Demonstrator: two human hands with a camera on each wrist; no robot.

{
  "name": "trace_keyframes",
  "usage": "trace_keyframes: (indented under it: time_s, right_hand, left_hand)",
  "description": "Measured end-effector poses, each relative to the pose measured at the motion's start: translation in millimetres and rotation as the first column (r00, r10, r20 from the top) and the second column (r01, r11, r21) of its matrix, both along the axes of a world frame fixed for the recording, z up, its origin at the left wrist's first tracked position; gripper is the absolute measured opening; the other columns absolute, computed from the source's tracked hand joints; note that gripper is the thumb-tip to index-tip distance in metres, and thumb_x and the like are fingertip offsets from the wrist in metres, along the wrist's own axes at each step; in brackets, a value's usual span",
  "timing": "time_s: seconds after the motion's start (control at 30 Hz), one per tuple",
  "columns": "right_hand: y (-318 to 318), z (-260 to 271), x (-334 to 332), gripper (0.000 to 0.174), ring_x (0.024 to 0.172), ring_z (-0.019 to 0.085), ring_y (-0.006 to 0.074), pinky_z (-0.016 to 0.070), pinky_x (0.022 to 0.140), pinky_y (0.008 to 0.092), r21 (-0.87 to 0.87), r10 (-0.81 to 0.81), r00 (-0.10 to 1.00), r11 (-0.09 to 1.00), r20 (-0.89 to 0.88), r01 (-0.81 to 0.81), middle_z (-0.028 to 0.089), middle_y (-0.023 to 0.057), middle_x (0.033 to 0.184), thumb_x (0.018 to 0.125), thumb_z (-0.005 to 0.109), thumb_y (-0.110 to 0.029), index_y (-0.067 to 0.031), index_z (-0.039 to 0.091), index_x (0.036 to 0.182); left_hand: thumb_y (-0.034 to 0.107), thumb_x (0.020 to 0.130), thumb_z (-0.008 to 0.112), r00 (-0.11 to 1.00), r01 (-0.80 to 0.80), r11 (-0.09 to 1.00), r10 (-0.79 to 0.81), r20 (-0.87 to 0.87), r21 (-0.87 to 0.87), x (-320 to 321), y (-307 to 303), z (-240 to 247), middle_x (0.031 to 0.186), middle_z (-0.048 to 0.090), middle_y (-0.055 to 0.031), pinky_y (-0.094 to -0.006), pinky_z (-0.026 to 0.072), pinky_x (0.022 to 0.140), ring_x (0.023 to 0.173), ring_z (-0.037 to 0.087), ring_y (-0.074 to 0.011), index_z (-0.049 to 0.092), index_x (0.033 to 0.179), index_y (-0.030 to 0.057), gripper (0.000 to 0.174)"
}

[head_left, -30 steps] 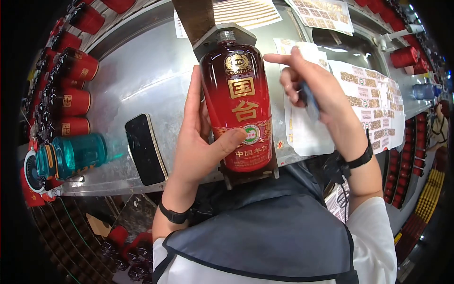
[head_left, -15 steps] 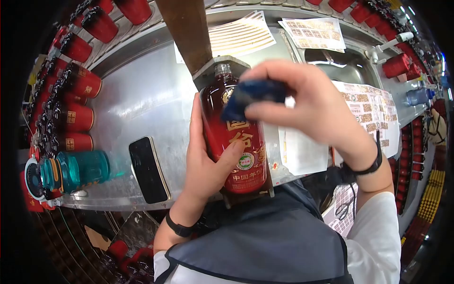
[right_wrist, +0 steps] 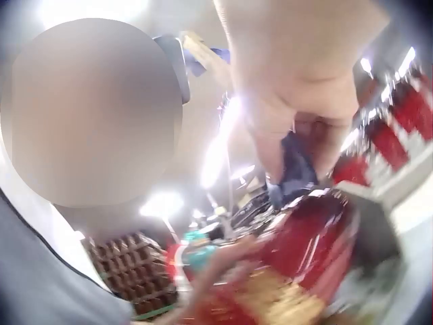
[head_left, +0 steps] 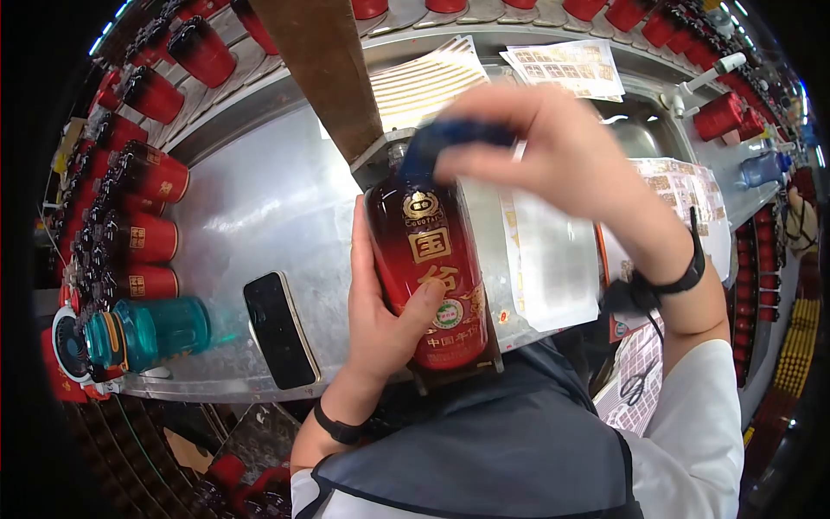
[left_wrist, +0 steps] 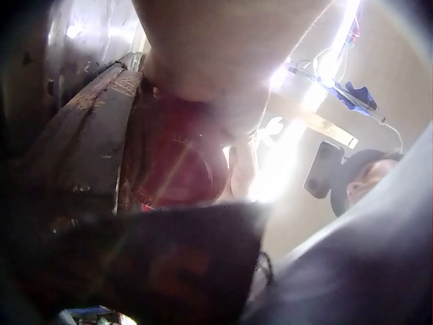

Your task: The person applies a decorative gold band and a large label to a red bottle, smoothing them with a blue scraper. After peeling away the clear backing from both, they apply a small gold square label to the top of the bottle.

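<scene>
A red and black glass bottle (head_left: 458,251) with gold lettering leans back in a metal cradle (head_left: 373,166), its neck pointing away from the person. My left hand (head_left: 380,324) grips its left side, the thumb lying across the front beside a round green and white label. Over the bottle's neck and shoulder, my right hand (head_left: 562,160) pinches a dark blue cloth (head_left: 437,147), blurred by motion. In the right wrist view the cloth (right_wrist: 294,169) hangs from the fingers against the bottle's dark upper end. The left wrist view shows the bottle's red lower part (left_wrist: 179,162) below the hand.
A brown post (head_left: 324,78) rises behind the cradle. On the metal table (head_left: 242,208) lie a phone (head_left: 281,329), a teal bottle (head_left: 164,333) and sticker sheets (head_left: 553,268). Rows of red bottles (head_left: 151,169) line the left and back; a sink (head_left: 635,134) is at right.
My right hand has come from beside the bottle, across its front with the cloth, and up to the neck. The left hand keeps its grip. The head view has shifted slightly.
</scene>
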State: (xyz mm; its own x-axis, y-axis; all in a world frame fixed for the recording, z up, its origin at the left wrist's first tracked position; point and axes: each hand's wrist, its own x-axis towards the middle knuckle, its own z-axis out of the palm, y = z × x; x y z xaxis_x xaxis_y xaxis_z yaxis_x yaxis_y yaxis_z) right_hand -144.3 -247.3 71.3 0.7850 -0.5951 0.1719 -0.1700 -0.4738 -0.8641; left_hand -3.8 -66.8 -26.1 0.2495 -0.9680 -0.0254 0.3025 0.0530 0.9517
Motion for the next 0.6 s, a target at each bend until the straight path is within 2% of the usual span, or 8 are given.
trace_keyframes:
  time_s: [0.07,0.13,0.17,0.3,0.37,0.47,0.53,0.6]
  right_hand:
    - [-8.9,8.2,-5.1,0.024,0.077,0.069,0.024,0.053,0.072,0.0324,-0.354,-0.153,0.988,0.924,-0.002,0.143,0.071,0.011,0.085,0.081,0.078,-0.016,-0.006,0.074,0.103]
    - [15.0,6.6,-7.9,0.027,0.077,0.063,0.0182,0.0492,0.067,0.0304,-0.57,0.081,0.994,0.821,0.076,-0.023,0.068,0.0058,0.086,0.076,0.076,-0.004,-0.0078,0.076,0.103]
    - [30.1,-3.5,-12.8,0.028,0.079,0.064,0.0188,0.0501,0.067,0.0311,-0.601,0.186,0.982,0.788,0.025,-0.134,0.068,0.0055,0.087,0.075,0.075,-0.005,-0.0103,0.076,0.102]
    - [85.4,-20.7,-32.9,0.027,0.082,0.066,0.021,0.0538,0.071,0.0333,-0.654,0.445,0.896,0.678,0.002,-0.335,0.068,0.0055,0.091,0.075,0.072,-0.006,-0.0157,0.076,0.101]
    - [89.1,-3.3,-30.2,0.024,0.086,0.068,0.0217,0.0556,0.074,0.0347,-0.359,0.472,0.831,0.751,-0.296,-0.554,0.069,0.006,0.094,0.077,0.072,-0.008,-0.0135,0.075,0.1]
    - [26.1,5.9,-10.3,0.023,0.084,0.068,0.0269,0.0532,0.076,0.0321,-0.206,-0.004,0.994,0.978,-0.111,-0.019,0.07,0.01,0.088,0.08,0.075,-0.002,-0.0046,0.074,0.103]
    - [15.6,5.7,-6.5,0.026,0.078,0.068,0.0247,0.0525,0.073,0.031,-0.666,-0.108,0.994,0.741,0.005,0.084,0.071,0.0093,0.087,0.077,0.074,0.001,-0.0048,0.075,0.102]
    - [50.5,-15.4,-20.0,0.022,0.076,0.067,0.0204,0.0534,0.072,0.0317,-0.737,0.233,0.946,0.593,-0.227,-0.323,0.073,0.0063,0.09,0.078,0.069,-0.006,-0.0084,0.076,0.098]
  left_hand:
    - [0.011,0.085,0.073,0.999,-0.009,1.0,0.01,-0.041,0.026,-1.1,2.0,2.4,0.152,0.04,-0.0188,-0.0381,0.0422,0.11,0.132,0.051,-0.0244,0.0,0.161,0.0021,0.106]
    - [0.016,0.077,0.082,0.996,0.079,0.995,-0.077,-0.044,0.052,0.8,9.6,5.6,0.15,0.042,-0.0198,-0.04,0.0392,0.113,0.135,0.047,-0.026,-0.002,0.161,0.0024,0.12]
    - [0.025,0.069,0.09,0.94,0.095,0.991,-0.12,0.32,0.092,13.2,20.8,2.6,0.154,0.035,-0.024,-0.0438,0.0325,0.117,0.143,0.039,-0.0332,-0.004,0.161,0.0018,0.134]
    - [0.031,0.065,0.094,0.811,0.112,0.992,-0.12,0.573,0.049,16.5,38.7,-10.0,0.153,0.037,-0.0254,-0.0474,0.0333,0.117,0.141,0.042,-0.0359,-0.01,0.159,0.0028,0.143]
    - [0.035,0.062,0.097,0.673,0.147,0.988,-0.125,0.729,0.034,13.2,49.0,-16.3,0.153,0.038,-0.0263,-0.0498,0.0339,0.117,0.14,0.044,-0.0377,-0.014,0.158,0.0035,0.15]
    - [0.035,0.064,0.096,0.691,0.173,0.984,-0.093,0.717,-0.039,12.3,52.0,-29.2,0.153,0.039,-0.0266,-0.0498,0.0349,0.117,0.14,0.044,-0.0393,-0.008,0.157,-0.003,0.145]
    - [0.035,0.065,0.096,0.556,0.122,0.982,0.052,0.829,-0.143,13.4,47.5,-25.2,0.153,0.04,-0.0258,-0.0479,0.0364,0.116,0.139,0.045,-0.0394,0.003,0.158,-0.0056,0.137]
    - [0.035,0.068,0.092,0.616,0.05,0.978,0.128,0.777,-0.201,14.4,47.8,-27.8,0.158,0.028,-0.0302,-0.0456,0.036,0.117,0.145,0.035,-0.045,0.028,0.155,-0.0046,0.115]
